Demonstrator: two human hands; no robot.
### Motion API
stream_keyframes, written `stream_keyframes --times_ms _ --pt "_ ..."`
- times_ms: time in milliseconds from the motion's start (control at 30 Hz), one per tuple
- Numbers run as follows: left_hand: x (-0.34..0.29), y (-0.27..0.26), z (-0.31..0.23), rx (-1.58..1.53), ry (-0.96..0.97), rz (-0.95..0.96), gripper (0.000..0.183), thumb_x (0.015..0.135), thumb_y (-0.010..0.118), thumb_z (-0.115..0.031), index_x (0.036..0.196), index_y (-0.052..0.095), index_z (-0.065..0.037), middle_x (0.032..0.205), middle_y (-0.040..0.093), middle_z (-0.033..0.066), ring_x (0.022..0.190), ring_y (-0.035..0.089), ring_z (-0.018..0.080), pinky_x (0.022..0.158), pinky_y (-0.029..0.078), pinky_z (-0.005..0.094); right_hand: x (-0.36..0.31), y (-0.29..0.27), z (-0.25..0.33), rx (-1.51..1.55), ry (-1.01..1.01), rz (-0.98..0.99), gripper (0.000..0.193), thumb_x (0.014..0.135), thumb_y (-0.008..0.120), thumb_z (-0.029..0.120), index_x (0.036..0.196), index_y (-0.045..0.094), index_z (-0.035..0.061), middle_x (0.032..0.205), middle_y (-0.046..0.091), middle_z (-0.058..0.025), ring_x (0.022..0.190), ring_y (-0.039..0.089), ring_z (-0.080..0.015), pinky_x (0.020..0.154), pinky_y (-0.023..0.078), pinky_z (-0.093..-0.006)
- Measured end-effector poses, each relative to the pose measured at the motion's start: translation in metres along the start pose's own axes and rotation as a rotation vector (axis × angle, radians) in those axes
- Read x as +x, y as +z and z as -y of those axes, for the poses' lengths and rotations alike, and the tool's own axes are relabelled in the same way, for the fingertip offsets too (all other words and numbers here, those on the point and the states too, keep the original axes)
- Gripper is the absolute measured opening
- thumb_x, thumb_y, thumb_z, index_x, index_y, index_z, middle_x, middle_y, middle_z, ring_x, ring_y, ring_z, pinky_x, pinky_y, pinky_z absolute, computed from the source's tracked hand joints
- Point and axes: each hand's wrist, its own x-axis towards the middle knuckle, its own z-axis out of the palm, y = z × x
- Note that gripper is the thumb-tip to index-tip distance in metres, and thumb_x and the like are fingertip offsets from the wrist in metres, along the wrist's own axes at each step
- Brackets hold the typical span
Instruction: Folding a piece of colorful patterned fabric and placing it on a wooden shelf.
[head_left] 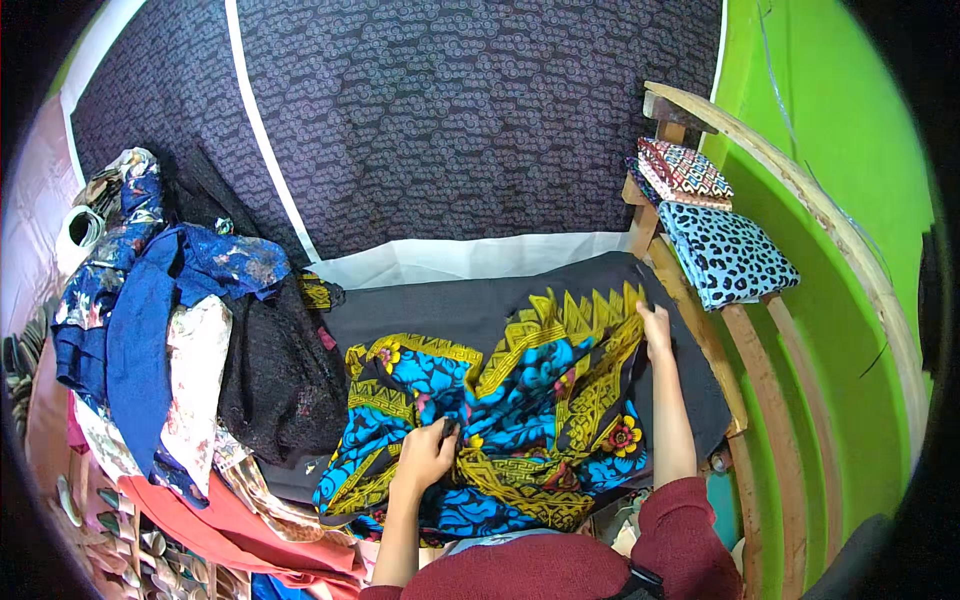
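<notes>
A patterned cloth point(520, 400) in blue, yellow and black, with small red flowers, lies loosely bunched across a dark padded board point(420, 310). My left hand point(428, 452) is closed on the cloth near its middle, gathering some of it. At the far right corner, my right hand point(653, 328) pinches the cloth's yellow zigzag edge between thumb and fingers. Folds hide part of the cloth, and its near side hangs close to my body.
Left of the board hangs a heap of garments, among them a blue one point(140, 340), a black lacy one point(280, 370) and a coral one point(250, 525). Folded fabrics point(725, 250) rest on the wooden rack point(790, 410) at right. Behind the board hangs a dark patterned curtain point(470, 120).
</notes>
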Motion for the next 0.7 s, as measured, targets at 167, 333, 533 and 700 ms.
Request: stream_keyframes --times_ms 167,333,533,700 --pt "-0.002 -0.010 -0.009 0.049 -0.115 0.082 0.016 0.084 0.053 -0.016 0.083 0.058 -0.001 0.073 0.058 0.0195 0.070 0.057 0.0368 0.062 0.044 0.0414 0.001 0.002 -0.017 0.279 0.134 0.115 0.054 0.086 0.052 0.017 0.133 0.035 -0.0057 0.135 0.038 -0.0217 0.126 0.037 -0.0287 0.103 0.028 -0.0332" --pt "0.000 -0.032 -0.028 -0.062 0.068 -0.189 0.015 0.084 0.055 -0.004 0.096 0.064 0.000 0.094 0.056 0.0160 0.085 0.055 0.0277 0.075 0.043 0.0326 -0.044 0.016 0.043 0.088 -0.180 0.465 0.020 0.084 0.063 0.019 0.087 0.064 -0.0007 0.076 0.059 0.0035 0.069 0.050 -0.0035 0.063 0.040 -0.0201" --pt "0.002 -0.055 -0.063 -0.703 -0.113 -0.284 0.013 0.069 0.071 0.003 0.080 0.065 0.003 0.072 0.063 0.0027 0.061 0.057 0.0080 0.059 0.047 0.0216 -0.158 0.027 0.138 0.652 -0.363 0.750 0.015 0.088 0.056 0.012 0.100 0.059 0.0025 0.089 0.061 0.0013 0.077 0.055 -0.0044 0.070 0.045 -0.0212" --pt "0.007 -0.058 -0.075 -0.691 -0.063 -0.307 0.024 0.064 0.078 -0.002 0.061 0.055 -0.003 0.064 0.053 -0.0053 0.055 0.043 0.0006 0.050 0.035 0.0169 -0.239 0.061 0.143 0.228 -0.505 1.007 0.013 0.087 0.050 0.001 0.099 0.057 0.0010 0.083 0.053 -0.0002 0.077 0.048 -0.0070 0.071 0.041 -0.0230"
